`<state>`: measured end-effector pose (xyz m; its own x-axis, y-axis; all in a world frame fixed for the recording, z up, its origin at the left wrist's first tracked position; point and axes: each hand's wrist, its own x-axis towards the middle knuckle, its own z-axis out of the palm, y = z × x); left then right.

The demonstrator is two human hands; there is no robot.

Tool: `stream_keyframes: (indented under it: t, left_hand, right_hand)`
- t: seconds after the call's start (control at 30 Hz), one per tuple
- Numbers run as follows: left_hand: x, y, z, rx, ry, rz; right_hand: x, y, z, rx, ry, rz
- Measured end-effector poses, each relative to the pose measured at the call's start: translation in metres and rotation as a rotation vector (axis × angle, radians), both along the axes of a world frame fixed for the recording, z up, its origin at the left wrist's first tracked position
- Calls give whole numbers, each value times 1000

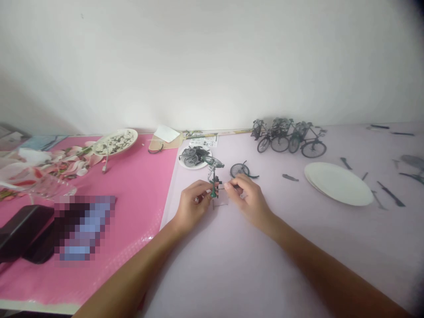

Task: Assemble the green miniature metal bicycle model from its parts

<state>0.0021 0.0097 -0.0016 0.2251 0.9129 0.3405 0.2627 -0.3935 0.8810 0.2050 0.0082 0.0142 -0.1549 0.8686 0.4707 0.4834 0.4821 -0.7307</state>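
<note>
Head view shows our left hand (pixel 194 202) pinching a small green-and-black model bicycle (pixel 213 193) between thumb and fingers above the pale lilac tabletop (pixel 212 269), seemingly to steady it. Our right hand (pixel 251 198), fingers closed, grips what looks like a thin rod (pixel 222 189) against its side. Just beyond lies a black spoked wheel (pixel 240 170), handily near; dark model bicycles (pixel 287 136) stand grouped by the white wall (pixel 212 66), probably leaving us room.
</note>
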Motion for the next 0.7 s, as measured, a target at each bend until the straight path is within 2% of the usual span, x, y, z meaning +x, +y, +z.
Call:
stream_keyframes:
  t: [0.3, 0.47, 0.7]
  left_hand:
    - [0, 0, 0, -1, 16, 4]
    - [0, 1, 0, -2, 14, 4]
    - [0, 0, 1, -19, 31, 0]
  right_hand:
    - [0, 2, -2, -5, 3, -7]
    - [2, -1, -2, -22, 25, 35]
    - [-1, -6, -8, -197, 212, 29]
